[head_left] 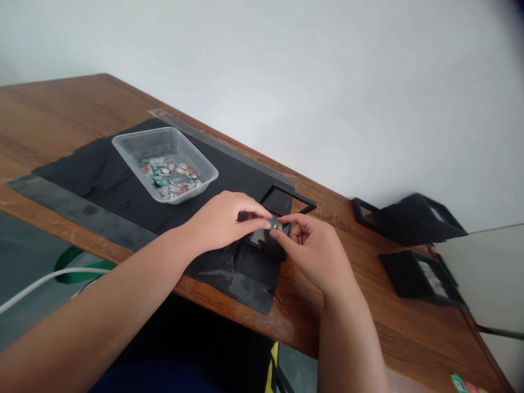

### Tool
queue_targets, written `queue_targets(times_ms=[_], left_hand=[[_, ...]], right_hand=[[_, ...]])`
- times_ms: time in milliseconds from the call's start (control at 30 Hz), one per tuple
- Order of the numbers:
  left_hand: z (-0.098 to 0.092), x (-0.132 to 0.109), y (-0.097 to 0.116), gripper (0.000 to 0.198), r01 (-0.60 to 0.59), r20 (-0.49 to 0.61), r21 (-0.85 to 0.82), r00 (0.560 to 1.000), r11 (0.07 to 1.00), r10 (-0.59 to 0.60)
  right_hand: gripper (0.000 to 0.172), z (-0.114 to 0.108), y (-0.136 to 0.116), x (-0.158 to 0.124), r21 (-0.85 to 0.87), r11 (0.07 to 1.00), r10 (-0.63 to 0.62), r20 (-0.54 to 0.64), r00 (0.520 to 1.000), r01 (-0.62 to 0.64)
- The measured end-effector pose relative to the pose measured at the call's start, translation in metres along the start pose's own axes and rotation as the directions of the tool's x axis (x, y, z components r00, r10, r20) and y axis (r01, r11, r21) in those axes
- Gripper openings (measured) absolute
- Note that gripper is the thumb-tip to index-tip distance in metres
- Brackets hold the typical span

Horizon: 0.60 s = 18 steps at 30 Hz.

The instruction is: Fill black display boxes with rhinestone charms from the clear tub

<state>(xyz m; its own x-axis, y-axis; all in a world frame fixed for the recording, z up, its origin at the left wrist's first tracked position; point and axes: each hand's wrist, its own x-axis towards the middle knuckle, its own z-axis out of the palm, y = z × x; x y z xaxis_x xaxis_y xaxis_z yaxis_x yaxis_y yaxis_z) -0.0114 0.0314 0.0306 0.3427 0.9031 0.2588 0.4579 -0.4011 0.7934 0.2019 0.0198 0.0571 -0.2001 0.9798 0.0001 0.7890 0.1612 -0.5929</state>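
Observation:
My left hand [223,221] and my right hand [315,248] meet over a small black display case [266,240] lying open on a black cloth [123,185]. Both pinch a tiny pale stone [275,223] between thumb and fingertips just above the case's glossy base. The case's black frame lid [286,199] lies hinged back behind it. To the left stands a clear plastic tray [164,164] holding several small green, red and pale stones.
The wooden table [388,305] runs against a white wall. More black display cases are stacked at the right [409,218] and lie near the right edge [421,278]. A white cable [41,281] and a green strap [73,267] hang below the table's front edge.

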Motion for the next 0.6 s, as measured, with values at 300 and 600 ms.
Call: queue_targets(times_ms=[300,600], left_hand=[[-0.005,-0.007,0.017,0.016,-0.221,-0.271,0.091,0.933,0.971,0.237],[-0.079,-0.014,0.038,0.019,0.142,-0.439,0.432,0.896,0.891,0.07]], right_hand=[[0.024,0.002,-0.006,-0.002,-0.025,1.0,-0.005,0.008,1.0,0.005],[0.035,0.007,-0.005,-0.002,-0.023,0.998,0.054,-0.037,0.998,-0.055]])
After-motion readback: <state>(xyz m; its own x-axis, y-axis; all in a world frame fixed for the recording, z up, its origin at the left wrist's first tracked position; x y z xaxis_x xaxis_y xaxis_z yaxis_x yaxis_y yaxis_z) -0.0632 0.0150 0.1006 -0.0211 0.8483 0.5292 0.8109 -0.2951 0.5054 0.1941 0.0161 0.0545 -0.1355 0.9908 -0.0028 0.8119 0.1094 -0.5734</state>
